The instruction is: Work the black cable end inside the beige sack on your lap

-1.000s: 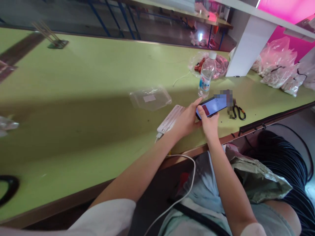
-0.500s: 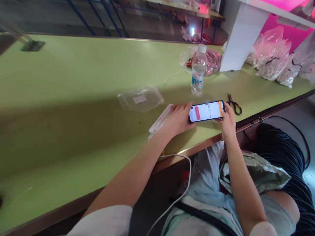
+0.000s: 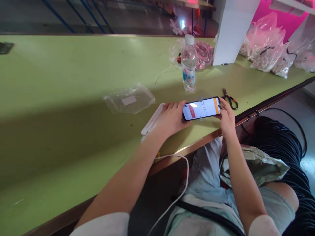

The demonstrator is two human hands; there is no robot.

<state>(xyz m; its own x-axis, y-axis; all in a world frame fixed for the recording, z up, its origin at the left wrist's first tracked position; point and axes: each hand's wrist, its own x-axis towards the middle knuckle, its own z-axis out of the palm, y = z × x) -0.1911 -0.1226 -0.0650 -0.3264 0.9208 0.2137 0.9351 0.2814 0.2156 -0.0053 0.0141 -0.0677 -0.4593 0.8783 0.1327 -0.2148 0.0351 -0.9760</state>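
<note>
Head view: over the green table [image 3: 73,65], the phone [image 3: 199,110] is gripped at opposite ends by the part-curled left hand [image 3: 172,118] and right hand [image 3: 227,119], its timer [image 3: 204,108], advanced 1 second to 00:02:15, apparently running.

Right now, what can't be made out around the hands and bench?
In the head view:
White flat rectangular device: partly covered by the left hand.
Black-framed phone: its back faces away from the camera.
Pinkish clear plastic bag: partly behind the clear, white-capped plastic bottle.
Bottle label: fine print too small to read.
Dark flat piece: cut off by the left edge.
</note>
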